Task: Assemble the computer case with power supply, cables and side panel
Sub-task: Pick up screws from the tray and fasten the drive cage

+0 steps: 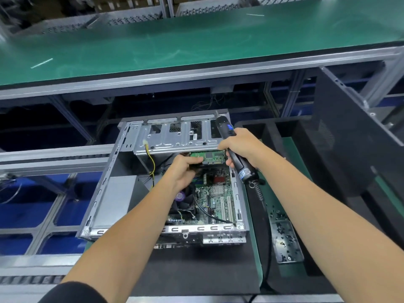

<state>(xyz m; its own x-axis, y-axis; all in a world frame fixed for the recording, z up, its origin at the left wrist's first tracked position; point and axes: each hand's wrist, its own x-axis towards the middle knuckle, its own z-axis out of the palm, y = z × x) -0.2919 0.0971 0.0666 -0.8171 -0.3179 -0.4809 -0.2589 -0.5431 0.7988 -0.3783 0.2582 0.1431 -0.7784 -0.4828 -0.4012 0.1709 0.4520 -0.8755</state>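
Left hand (185, 169) pinches hard drive (207, 158) at frame centre; right hand (241, 145) grips electric screwdriver (235, 149). Drive-mounting step, likely; next: seat it into bay (175, 136).

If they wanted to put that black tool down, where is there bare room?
The black mat in front of the open grey computer case is bare, as is the green conveyor belt behind. Crowded: the metal screw tray on the right, and the case interior.

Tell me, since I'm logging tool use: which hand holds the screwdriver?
The right hand grips the electric screwdriver; the left hand instead holds the drive inside the case.
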